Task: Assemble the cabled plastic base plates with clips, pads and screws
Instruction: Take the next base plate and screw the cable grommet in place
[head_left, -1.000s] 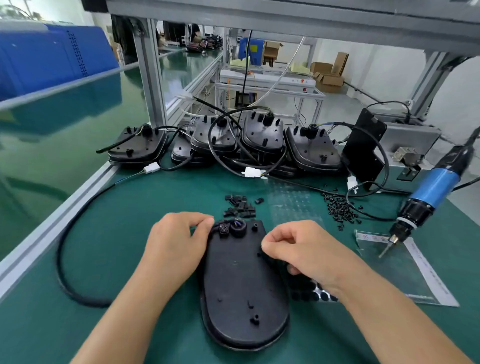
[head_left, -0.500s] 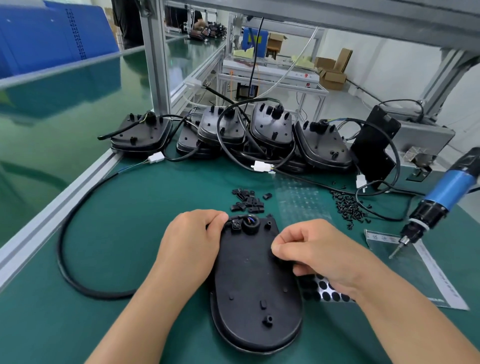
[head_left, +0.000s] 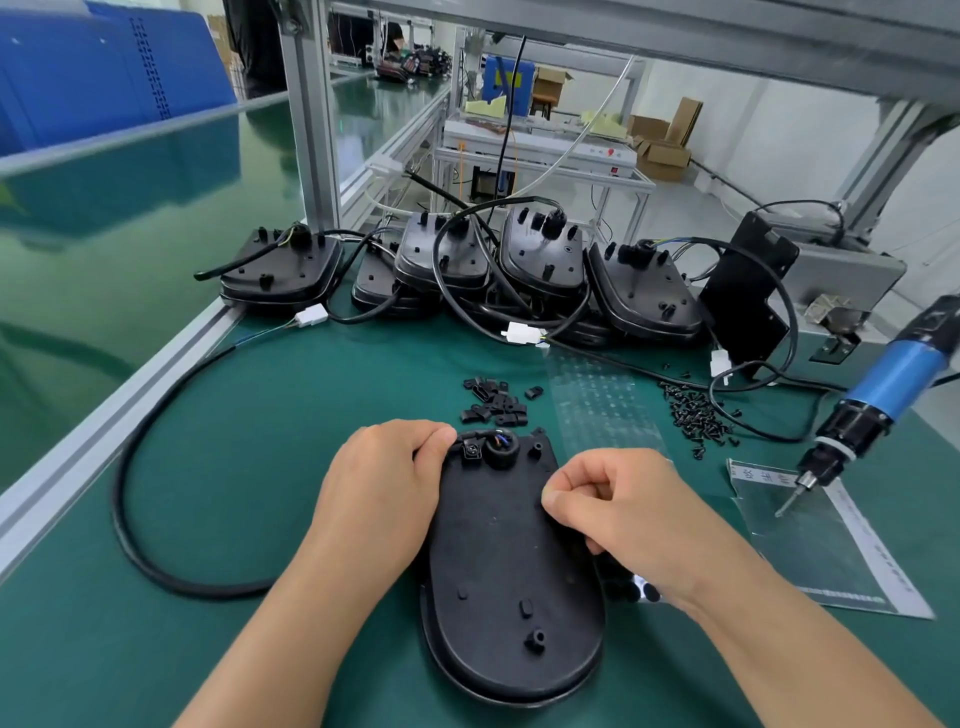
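Note:
A black oval base plate (head_left: 511, 577) lies flat on the green mat in front of me, its cable entry and a clip at the far end. Its thick black cable (head_left: 150, 467) loops off to the left. My left hand (head_left: 379, 493) grips the plate's upper left edge, with the thumb beside the clip. My right hand (head_left: 623, 514) hovers at the plate's right edge with fingers curled and thumb pinched against forefinger; nothing shows between them. A sheet of black pads (head_left: 641, 592) peeks out from under that hand.
Loose black clips (head_left: 496, 402) and a pile of screws (head_left: 696, 410) lie beyond the plate, with a clear backing sheet (head_left: 597, 400) between them. An electric screwdriver (head_left: 872, 410) hangs at the right over a plastic bag (head_left: 821, 545). Several cabled plates (head_left: 540, 254) are stacked at the back.
Both hands stay on the plate in nearly the same pose. The right thumb and forefinger have slid slightly nearer along the plate's right edge.

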